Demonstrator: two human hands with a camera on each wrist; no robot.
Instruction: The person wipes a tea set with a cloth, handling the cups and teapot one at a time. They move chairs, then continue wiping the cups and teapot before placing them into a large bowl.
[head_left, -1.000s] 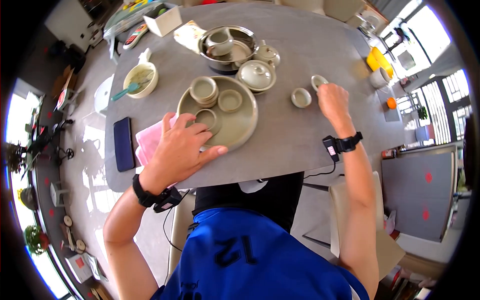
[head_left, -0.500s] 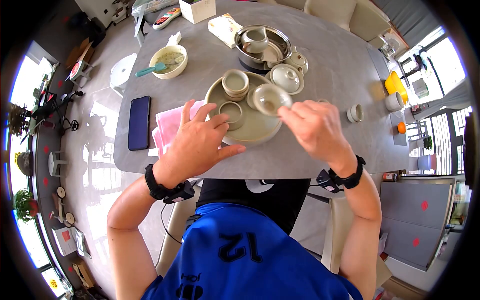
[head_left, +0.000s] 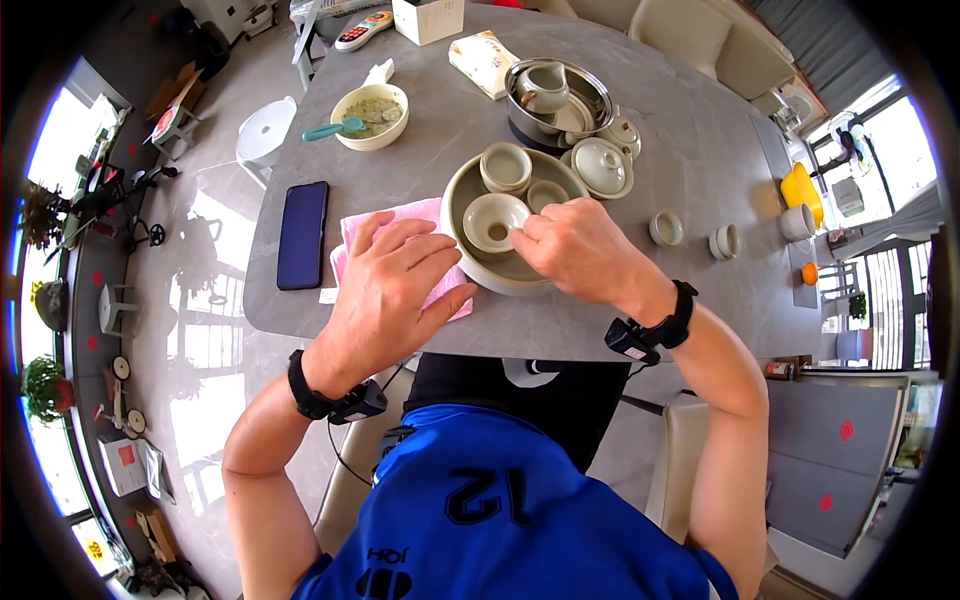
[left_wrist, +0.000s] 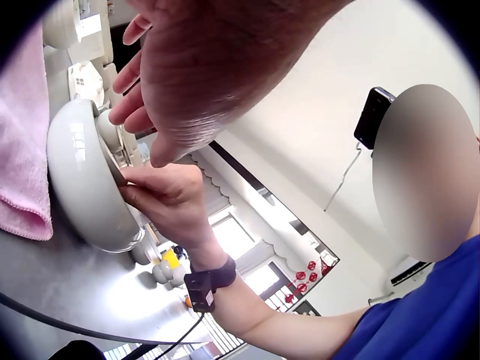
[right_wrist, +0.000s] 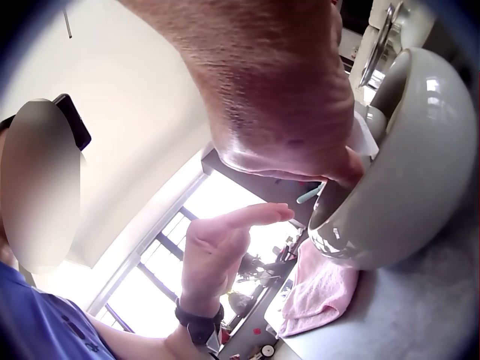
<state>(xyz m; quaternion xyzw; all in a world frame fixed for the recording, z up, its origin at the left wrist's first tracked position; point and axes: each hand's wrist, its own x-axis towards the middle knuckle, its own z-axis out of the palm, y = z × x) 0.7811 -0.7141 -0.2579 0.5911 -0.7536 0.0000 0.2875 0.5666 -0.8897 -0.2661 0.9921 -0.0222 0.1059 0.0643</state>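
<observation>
In the head view my right hand pinches the rim of a pale, wide-rimmed tea strainer with a hole in its middle. The strainer is at the near left inside a large grey-green basin; what lies under it is hidden. Beyond it in the basin stand stacked cups and a low cup. My left hand, fingers loosely spread, holds nothing and hovers beside the basin over a pink cloth. The left wrist view shows the right fingers at the basin rim.
Two small cups, one here, stand right of the basin. Behind it are a lidded bowl and a metal pot with a pitcher inside. A phone and a food bowl with a teal spoon lie left.
My right hand has carried the strainer leftward from the table's right side into the basin. My left hand has drawn back from the cup in the basin to its left side.
</observation>
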